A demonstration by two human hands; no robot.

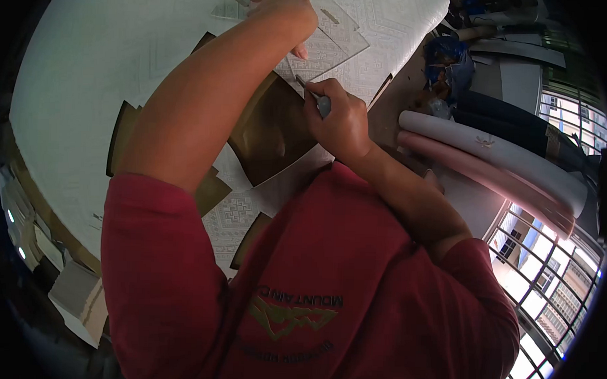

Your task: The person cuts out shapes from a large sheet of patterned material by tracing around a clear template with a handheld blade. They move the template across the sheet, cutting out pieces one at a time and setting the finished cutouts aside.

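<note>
My left hand (283, 12) lies over a clear plastic template (338, 47) with straight edges, its thumb and fingers spread apart on the sheet. My forearm hides part of what lies beneath. Close to the template's near corner, my right hand (343, 117) is closed round a thin pointed tool (324, 107) with a rounded grey end; whether it is a pen or a blade I cannot tell. The tool's tip points at the template's edge. Just below, a dark olive-brown sheet piece (272, 131) lies near the table's front edge.
A white patterned cover (73, 88) spreads over the table. More olive-brown pieces (123, 130) lie around my left arm. To the right, beyond the table edge, rest a white roll (479, 139), a pink roll (478, 169) and a blue plastic bag (448, 57), near barred windows (548, 265).
</note>
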